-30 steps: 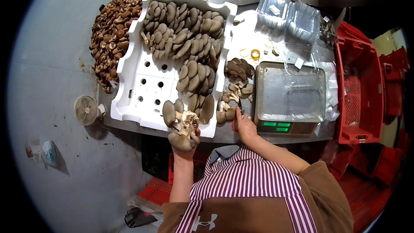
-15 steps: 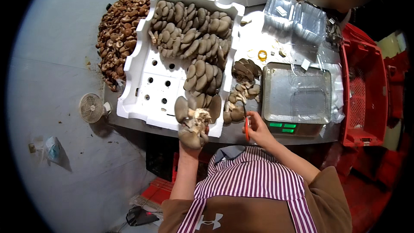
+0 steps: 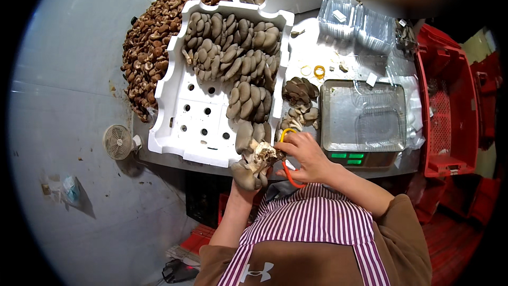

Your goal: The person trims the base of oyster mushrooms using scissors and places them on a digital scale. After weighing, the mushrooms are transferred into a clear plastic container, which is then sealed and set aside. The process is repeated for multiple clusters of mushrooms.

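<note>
My left hand is closed around the underside of an oyster mushroom cluster, with its pale, dirty stem base turned to the right. Most of those fingers are hidden by the caps. In my right hand is a pair of scissors with one red-orange and one yellow handle loop, spread apart. The blades are against the stem base and mostly hidden there. Just beyond, the white foam crate holds rows of grey oyster mushrooms. More loose clusters lie between the crate and the scale.
A digital scale with a metal tray and green display stands on the right. Behind it are stacked clear plastic boxes and a tape ring. Brown mushrooms are heaped at left; a red crate stands far right. Another person is at upper right.
My right hand has brought the scissors left to the stem base, and their handles have spread apart. The cluster in my left hand has shifted slightly right.
</note>
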Demonstrator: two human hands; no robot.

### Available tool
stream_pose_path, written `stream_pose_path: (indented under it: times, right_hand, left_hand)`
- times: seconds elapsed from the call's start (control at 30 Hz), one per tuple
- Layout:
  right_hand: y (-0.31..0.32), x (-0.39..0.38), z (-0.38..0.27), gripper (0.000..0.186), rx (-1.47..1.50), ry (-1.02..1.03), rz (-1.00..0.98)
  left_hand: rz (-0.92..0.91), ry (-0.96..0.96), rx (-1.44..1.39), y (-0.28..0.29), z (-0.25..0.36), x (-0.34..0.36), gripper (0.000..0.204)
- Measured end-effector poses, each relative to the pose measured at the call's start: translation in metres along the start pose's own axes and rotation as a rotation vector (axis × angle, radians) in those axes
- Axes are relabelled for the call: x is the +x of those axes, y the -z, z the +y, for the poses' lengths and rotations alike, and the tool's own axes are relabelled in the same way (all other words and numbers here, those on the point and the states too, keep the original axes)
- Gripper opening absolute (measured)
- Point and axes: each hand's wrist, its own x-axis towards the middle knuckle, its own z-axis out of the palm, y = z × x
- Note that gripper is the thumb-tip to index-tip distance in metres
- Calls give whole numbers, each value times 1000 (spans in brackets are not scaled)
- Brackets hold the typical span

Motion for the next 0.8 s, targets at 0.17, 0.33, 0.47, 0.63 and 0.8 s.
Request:
stream_pose_path:
  times: [0.17,0.33,0.47,0.63,0.8]
  right_hand:
    - [3,2,3,53,-57,80,43]
    - [0,-1,9,45,-105,143,87]
    - [-7,-6,15,39,-88,139,98]
    - [-12,-12,18,33,-55,41,59]
    - [-18,-18,9,35,223,-241,7]
  left_hand:
    - [-207,137,-867,7,-3,-5,54]
    - [-12,188,-996,-4,22,-8,39]
    - [329,149,-827,-27,57,-9,26]
    - [290,255,-1075,-18,63,-2,30]
    - [511,-36,-723,-8,59,-2,44]
